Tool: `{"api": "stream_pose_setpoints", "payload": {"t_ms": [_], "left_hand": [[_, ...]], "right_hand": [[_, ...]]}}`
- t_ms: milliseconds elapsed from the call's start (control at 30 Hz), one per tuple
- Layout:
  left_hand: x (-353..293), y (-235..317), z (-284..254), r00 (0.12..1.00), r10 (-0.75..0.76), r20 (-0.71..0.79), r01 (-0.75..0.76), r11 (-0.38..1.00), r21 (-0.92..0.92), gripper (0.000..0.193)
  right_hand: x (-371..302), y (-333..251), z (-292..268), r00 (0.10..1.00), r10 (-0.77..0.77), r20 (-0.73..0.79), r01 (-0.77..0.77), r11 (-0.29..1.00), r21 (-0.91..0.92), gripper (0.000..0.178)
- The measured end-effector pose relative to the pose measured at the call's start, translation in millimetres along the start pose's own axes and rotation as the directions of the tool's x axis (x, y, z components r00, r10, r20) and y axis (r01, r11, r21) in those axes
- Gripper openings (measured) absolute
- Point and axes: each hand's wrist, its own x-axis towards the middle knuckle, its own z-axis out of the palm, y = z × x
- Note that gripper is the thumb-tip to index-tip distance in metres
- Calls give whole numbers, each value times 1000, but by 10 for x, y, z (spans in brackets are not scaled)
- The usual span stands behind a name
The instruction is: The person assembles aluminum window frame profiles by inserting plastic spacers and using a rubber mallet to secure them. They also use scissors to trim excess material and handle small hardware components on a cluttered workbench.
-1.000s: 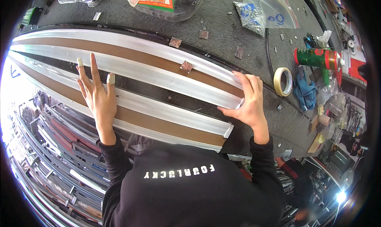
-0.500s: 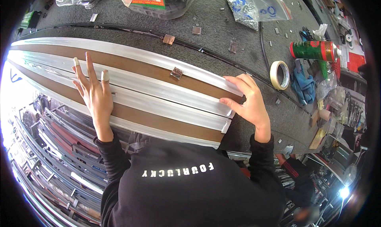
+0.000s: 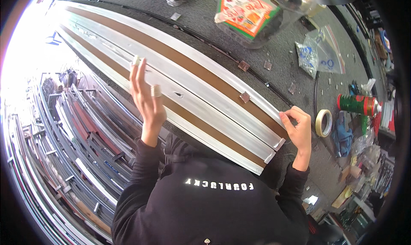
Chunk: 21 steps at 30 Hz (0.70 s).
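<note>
Two long silver metal profiles with brown bands lie side by side on the bench, the far profile [image 3: 209, 73] and the near profile [image 3: 205, 127]. My right hand [image 3: 299, 127] pinches the far profile's right end at its outer edge, between thumb and forefinger, other fingers curled. Over the left part of the near profile is my left hand [image 3: 147, 99], fingers stretched out, two fingertips wrapped in pale tape; whether it touches is unclear. A small brownish square piece [image 3: 244, 97] sits on the far profile. Close to the seam shows a small dark mark [image 3: 178, 94].
Beyond the profiles runs a thin black strip [image 3: 222, 54] along the grey carpeted bench [image 3: 201, 22]. To the right are a tape roll [image 3: 323, 123], a green-red can [image 3: 355, 103], a blue cloth [image 3: 342, 135] and a clear bag [image 3: 319, 52]. Metal bars [image 3: 81, 138] are racked at lower left.
The view has swung, so the bench and profiles appear tilted and shifted rightward. My right thumb and fingers have drawn together at the far profile's edge; my left hand remains outstretched.
</note>
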Motion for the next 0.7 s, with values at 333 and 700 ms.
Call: {"api": "stream_pose_setpoints", "payload": {"t_ms": [333,700], "left_hand": [[-149,-155,-179,991,120,60,-107,976,-188,61],[-29,-1629,-1535,952,-59,-301,-2,980,-197,45]], "right_hand": [[782,-543,511,961,-258,102,265,962,-61,37],[1142,-2363,1704,966,-255,-50,246,960,-137,34]]}}
